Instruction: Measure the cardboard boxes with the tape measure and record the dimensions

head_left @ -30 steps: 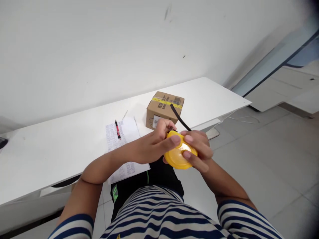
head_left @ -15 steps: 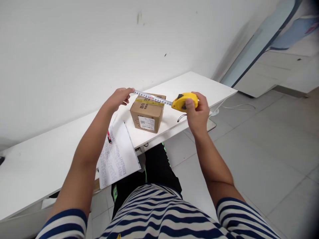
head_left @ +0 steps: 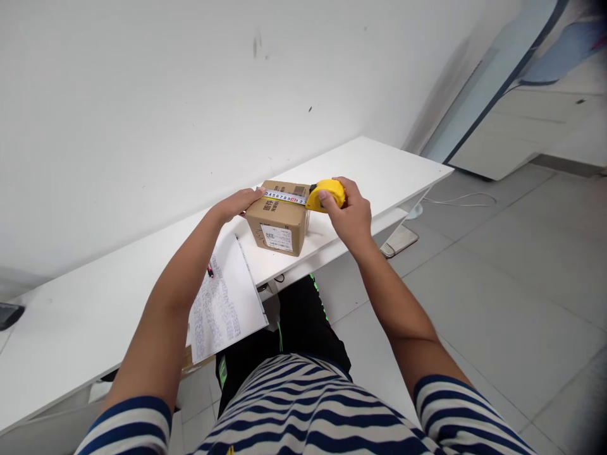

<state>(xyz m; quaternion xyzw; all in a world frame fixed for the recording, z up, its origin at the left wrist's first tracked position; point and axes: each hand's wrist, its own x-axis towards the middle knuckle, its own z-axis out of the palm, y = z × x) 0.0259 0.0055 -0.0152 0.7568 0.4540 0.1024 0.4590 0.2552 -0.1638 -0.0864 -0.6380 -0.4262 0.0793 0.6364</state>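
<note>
A small cardboard box [head_left: 274,222] with dark printing on top and a white label on its front stands on the white table. Across its top lies the metal blade [head_left: 283,197] of a tape measure, numbers facing up. My left hand [head_left: 237,203] is closed on the blade's end at the box's left edge; the very tip is hidden under the fingers. At the box's right edge, my right hand [head_left: 353,218] grips the yellow tape measure case [head_left: 330,193], thumb on its near side.
Left of the box, a sheet of handwritten paper [head_left: 220,316] lies at the table's front edge with a red and black pen [head_left: 210,270] on it. A white wall [head_left: 165,95] rises behind the table [head_left: 360,164]. A dark object [head_left: 9,315] sits at far left.
The blade has come down onto the box top and grown shorter. My right hand moved left with the case to the box's edge, and my left hand lowered to the other edge.
</note>
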